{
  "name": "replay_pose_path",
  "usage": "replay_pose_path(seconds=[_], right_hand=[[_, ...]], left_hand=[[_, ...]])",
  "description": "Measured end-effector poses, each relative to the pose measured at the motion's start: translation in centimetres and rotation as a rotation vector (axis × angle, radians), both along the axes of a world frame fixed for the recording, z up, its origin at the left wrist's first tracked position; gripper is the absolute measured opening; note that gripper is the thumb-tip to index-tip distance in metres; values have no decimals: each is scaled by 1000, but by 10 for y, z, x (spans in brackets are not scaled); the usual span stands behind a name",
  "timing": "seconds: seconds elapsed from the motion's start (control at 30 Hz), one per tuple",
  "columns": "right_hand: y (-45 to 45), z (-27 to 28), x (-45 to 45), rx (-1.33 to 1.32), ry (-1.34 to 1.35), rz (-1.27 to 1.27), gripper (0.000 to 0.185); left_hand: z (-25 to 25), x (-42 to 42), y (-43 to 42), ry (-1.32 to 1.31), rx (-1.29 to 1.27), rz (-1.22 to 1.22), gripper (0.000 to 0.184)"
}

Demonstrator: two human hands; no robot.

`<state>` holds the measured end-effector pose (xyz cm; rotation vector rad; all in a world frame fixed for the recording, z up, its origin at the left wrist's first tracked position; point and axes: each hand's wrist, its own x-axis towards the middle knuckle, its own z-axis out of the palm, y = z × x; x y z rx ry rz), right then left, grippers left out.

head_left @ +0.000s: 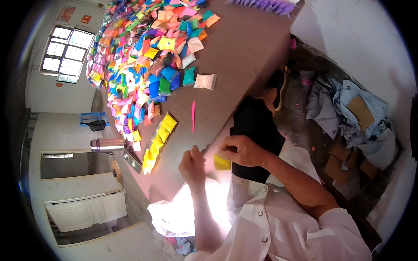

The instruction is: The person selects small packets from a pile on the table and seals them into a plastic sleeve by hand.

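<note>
My right hand (244, 151) pinches the edge of a small yellow packet (221, 162), which hangs beside the table's edge above my lap. My left hand (192, 166) is raised a short way to the left, fingers curled in; whatever is in them, if anything, is hidden. On the brown tabletop (226, 65) beyond my hands lies a pink plastic modelling knife (193, 116). Left of it several yellow packets (160, 141) lie in an overlapping row. A pale peach packet (205, 81) and a teal packet (189, 76) lie farther up.
A large heap of colourful packets (150, 56) covers the table's far side. A steel thermos (106, 145) stands near a dark flat object (132, 160). Purple bristly material (265, 5) lies at the top. White plastic (174, 217) hangs below my left hand. Cardboard (360, 112) and bags litter the floor.
</note>
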<state>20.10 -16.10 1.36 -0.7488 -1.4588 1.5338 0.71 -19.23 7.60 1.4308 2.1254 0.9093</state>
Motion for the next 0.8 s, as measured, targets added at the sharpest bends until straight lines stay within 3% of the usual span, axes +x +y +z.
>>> replay_pose_path(seconds=[0.17,0.23,0.37,0.47,0.6,0.7,0.77,0.8], right_hand=[[9,6,-7,21,-64,-29,8],[9,10,-6,-35,-33,-19,12],[5,9,-11,-215,168,-5,20],[6,14,-7,-182,63,39,24],[5,-3,-14,-176,103,-54,24],[10,3,-9,-370,225,-126,19],[10,9,-7,-355,180,-154,19],[10,5,-10,-356,179,-150,19]], left_hand=[[10,10,-13,-58,-52,-181,23],[1,12,-18,-67,-23,-240,27],[-13,17,-17,-300,122,-163,25],[-16,18,-12,-408,186,-67,29],[-4,15,-5,-204,60,-80,32],[-3,0,9,-78,129,-65,36],[-1,-11,23,242,188,-196,32],[10,-2,32,177,155,-141,18]])
